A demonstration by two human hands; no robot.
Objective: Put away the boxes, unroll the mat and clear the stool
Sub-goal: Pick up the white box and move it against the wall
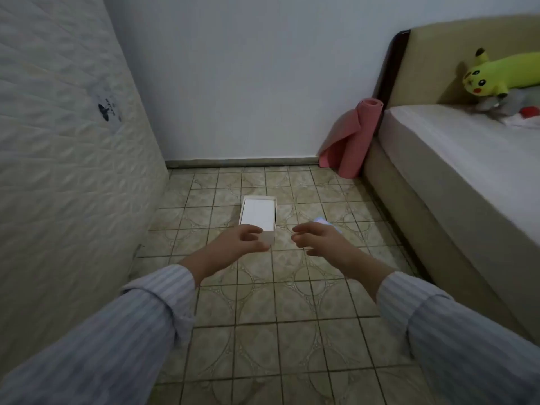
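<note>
A small white box (258,214) lies open on the tiled floor in the middle of the view. My left hand (244,241) is at its near left corner, fingers curled and apart, covering that corner; a firm grip does not show. My right hand (318,239) hovers to the right of the box with fingers spread and nothing in them. A small pale bluish thing (323,220) peeks out from behind that hand; I cannot tell what it is. A pink mat (355,135), mostly rolled, leans upright in the far corner between wall and bed. No stool is in view.
A bed (455,182) with a beige frame runs along the right side, with a yellow plush toy (493,73) and crumpled cloth at its head. A white quilted mattress (67,159) leans against the left wall. Tiled floor (263,317) lies between them.
</note>
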